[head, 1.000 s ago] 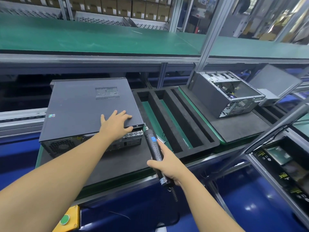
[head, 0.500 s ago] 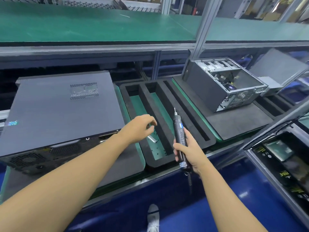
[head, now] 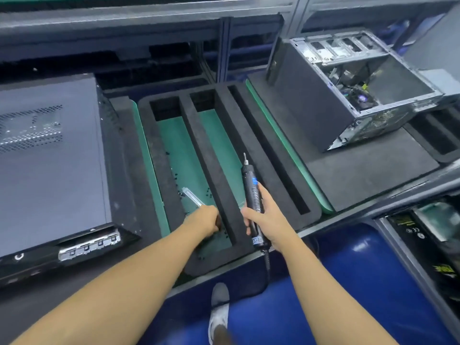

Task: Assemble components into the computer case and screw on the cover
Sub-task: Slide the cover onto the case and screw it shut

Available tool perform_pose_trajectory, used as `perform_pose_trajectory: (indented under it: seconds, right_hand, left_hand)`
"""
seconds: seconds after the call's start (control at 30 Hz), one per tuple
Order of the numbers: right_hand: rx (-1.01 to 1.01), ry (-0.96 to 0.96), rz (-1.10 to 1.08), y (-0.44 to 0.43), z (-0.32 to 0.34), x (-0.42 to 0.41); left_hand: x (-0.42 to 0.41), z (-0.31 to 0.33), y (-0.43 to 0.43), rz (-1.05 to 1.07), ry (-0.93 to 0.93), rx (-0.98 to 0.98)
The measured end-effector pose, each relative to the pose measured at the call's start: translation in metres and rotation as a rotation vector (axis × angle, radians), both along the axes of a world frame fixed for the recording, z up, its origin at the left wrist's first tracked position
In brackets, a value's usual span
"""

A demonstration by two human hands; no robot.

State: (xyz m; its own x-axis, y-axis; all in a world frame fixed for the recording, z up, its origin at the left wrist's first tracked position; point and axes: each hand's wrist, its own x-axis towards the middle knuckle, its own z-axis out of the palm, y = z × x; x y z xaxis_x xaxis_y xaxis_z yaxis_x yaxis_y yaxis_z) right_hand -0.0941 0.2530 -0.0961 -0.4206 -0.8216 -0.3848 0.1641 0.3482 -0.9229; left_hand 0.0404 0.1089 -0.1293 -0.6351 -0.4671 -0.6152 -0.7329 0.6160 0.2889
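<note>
Reaching into the left compartment of the black foam tray [head: 216,170], the left hand [head: 204,219] sits at the near end of that compartment, with its fingers curled downward toward the green floor. The back of the hand hides the fingertips, so it cannot be told whether they pinch anything. Small black screws [head: 174,176] lie scattered along the floor of the same compartment. A silver metal bracket [head: 191,196] lies among them, just beyond the left hand. The right hand [head: 268,217] wraps its fingers and thumb around the lower body of the electric screwdriver [head: 251,189]. It holds the tool above the near part of the tray, to the right of the left compartment, with the bit pointing toward the far end of the tray. The tool's cable [head: 267,267] hangs down past the near edge of the tray. The closed computer case [head: 49,170], its cover on top, lies flat just left of the tray. An open computer case [head: 348,95] with exposed internals stands to the right of the tray and toward its far end. A shoe [head: 219,307] is visible on the blue floor below the near edge of the tray.
</note>
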Motion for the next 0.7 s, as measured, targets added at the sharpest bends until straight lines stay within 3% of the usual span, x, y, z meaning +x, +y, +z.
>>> perform_pose_trajectory:
  seconds: [0.3, 0.57, 0.7]
  right_hand:
    - [0.025, -0.065, 0.037, -0.019, -0.026, -0.017]
    - [0.035, -0.109, 0.042, -0.026, -0.035, -0.016]
    - [0.023, -0.125, 0.039, -0.028, -0.034, -0.018]
  left_hand:
    - [-0.017, -0.035, 0.015, 0.326, -0.051, 0.007]
    - [-0.014, -0.039, 0.024, 0.369, -0.010, -0.013]
    - [-0.015, -0.032, 0.023, 0.397, -0.011, 0.108]
